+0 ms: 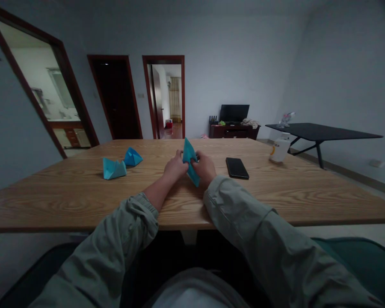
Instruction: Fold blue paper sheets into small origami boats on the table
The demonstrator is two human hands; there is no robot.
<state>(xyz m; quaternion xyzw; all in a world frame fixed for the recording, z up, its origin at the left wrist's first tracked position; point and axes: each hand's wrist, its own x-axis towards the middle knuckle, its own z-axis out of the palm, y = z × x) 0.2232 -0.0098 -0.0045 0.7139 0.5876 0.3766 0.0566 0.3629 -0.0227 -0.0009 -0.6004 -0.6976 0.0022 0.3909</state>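
A folded piece of blue paper (189,159) stands between my two hands over the middle of the wooden table (83,192). My left hand (175,168) pinches it from the left, fingers closed on the paper. My right hand (204,167) grips it from the right, also closed on it. Both forearms in grey-green sleeves rest on the table's near edge. Two finished blue paper boats lie to the left: a lighter one (114,168) and a darker one (132,157) just behind it.
A black phone (237,167) lies flat right of my hands. A white bottle (279,148) stands further right near the table edge. A black side table (321,132) is beyond, and doorways and a TV stand line the far wall.
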